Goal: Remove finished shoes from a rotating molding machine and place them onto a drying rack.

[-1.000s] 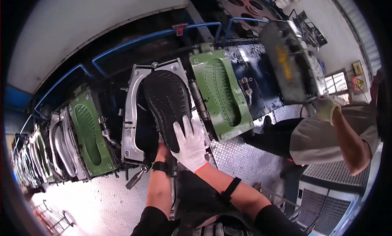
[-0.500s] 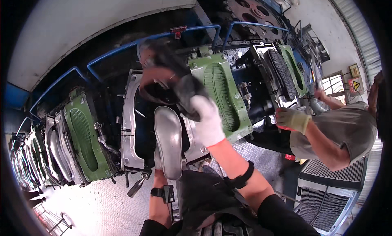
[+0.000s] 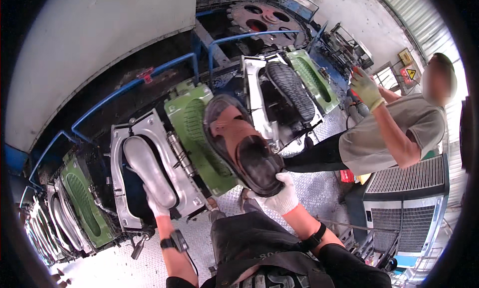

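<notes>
My right hand [image 3: 283, 197], in a white glove, grips a brown strap sandal [image 3: 233, 133] by the heel end. The sandal has a dark footbed and hangs in front of a green sole mould [image 3: 219, 181], hiding part of it. Left of that, a silver metal shoe last [image 3: 149, 168] sits within an open silver mould frame [image 3: 116, 181]. My left hand [image 3: 158, 205], also gloved in white, is closed at the last's near end; some of its fingers are hidden behind the metal.
More moulds [image 3: 82, 200] run along the line to the left. At right, a silver frame holds a black ribbed sole [image 3: 292, 91]. A co-worker [image 3: 394, 128] stands there with a gloved hand raised. Blue rails [image 3: 129, 88] edge the machine; a grilled cooler [image 3: 404, 213] stands at lower right.
My right hand has brought the sandal from above the last toward the right and nearer. The view has turned to the right. The co-worker's gloved hand has risen.
</notes>
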`<action>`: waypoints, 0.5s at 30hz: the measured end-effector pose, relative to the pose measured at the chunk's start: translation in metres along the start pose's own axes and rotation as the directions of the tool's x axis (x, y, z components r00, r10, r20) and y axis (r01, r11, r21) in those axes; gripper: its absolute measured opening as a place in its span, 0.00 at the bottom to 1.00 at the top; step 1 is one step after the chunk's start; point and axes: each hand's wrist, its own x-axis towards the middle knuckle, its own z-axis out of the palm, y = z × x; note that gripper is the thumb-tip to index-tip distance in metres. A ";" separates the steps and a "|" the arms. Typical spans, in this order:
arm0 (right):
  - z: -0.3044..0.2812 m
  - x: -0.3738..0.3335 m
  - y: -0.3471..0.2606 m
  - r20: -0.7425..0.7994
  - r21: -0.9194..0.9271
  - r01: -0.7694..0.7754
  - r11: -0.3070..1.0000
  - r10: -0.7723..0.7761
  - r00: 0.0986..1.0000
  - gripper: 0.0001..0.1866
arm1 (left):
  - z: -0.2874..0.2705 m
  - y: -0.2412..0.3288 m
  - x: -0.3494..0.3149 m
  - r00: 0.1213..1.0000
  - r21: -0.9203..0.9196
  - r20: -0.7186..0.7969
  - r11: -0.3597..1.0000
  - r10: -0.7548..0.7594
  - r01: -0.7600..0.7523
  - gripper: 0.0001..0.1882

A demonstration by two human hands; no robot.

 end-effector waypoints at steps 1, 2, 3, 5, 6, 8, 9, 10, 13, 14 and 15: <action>-0.001 -0.008 -0.018 -0.031 -0.014 0.065 0.998 -0.066 0.997 0.38 | -0.012 -0.007 -0.019 0.993 0.039 -0.047 0.993 0.111 -0.109 0.32; -0.002 -0.015 -0.038 -0.059 -0.031 0.131 0.991 -0.132 0.989 0.38 | -0.020 -0.017 -0.039 0.970 0.097 -0.179 0.984 0.166 -0.151 0.32; -0.002 -0.020 -0.061 -0.090 -0.048 0.194 0.980 -0.198 0.976 0.38 | -0.030 -0.028 -0.062 0.948 0.118 -0.155 0.958 0.279 -0.262 0.32; -0.005 -0.026 -0.110 -0.102 -0.092 0.303 0.949 -0.311 0.945 0.37 | -0.049 -0.047 -0.113 0.949 0.233 -0.252 0.964 0.189 -0.130 0.32; -0.007 -0.026 -0.138 -0.048 0.017 0.309 0.951 -0.308 0.950 0.37 | -0.049 -0.067 -0.143 0.976 0.339 -0.134 0.934 0.170 -0.116 0.30; -0.018 -0.019 -0.195 0.025 0.141 0.324 0.936 -0.330 0.944 0.39 | -0.032 -0.094 -0.190 0.994 0.567 -0.094 0.817 -0.062 0.104 0.26; -0.027 -0.012 -0.223 0.101 0.180 0.314 0.932 -0.335 0.937 0.40 | -0.015 -0.113 -0.223 0.961 0.678 -0.153 0.683 -0.232 0.273 0.23; -0.040 -0.002 -0.252 0.076 0.176 0.334 0.926 -0.351 0.933 0.40 | 0.012 -0.131 -0.238 0.937 0.749 -0.108 0.592 -0.332 0.296 0.21; -0.088 0.040 -0.327 -0.018 0.045 0.397 0.917 -0.397 0.918 0.36 | 0.109 -0.183 -0.255 0.803 0.876 0.331 0.478 -0.496 -0.065 0.18; -0.103 0.053 -0.346 -0.095 -0.019 0.421 0.907 -0.421 0.902 0.32 | 0.143 -0.203 -0.250 0.782 0.892 0.427 0.355 -0.454 -0.281 0.19; -0.116 0.063 -0.360 -0.112 -0.002 0.399 0.917 -0.397 0.911 0.31 | 0.178 -0.227 -0.241 0.696 0.788 0.613 0.233 -0.375 -0.569 0.21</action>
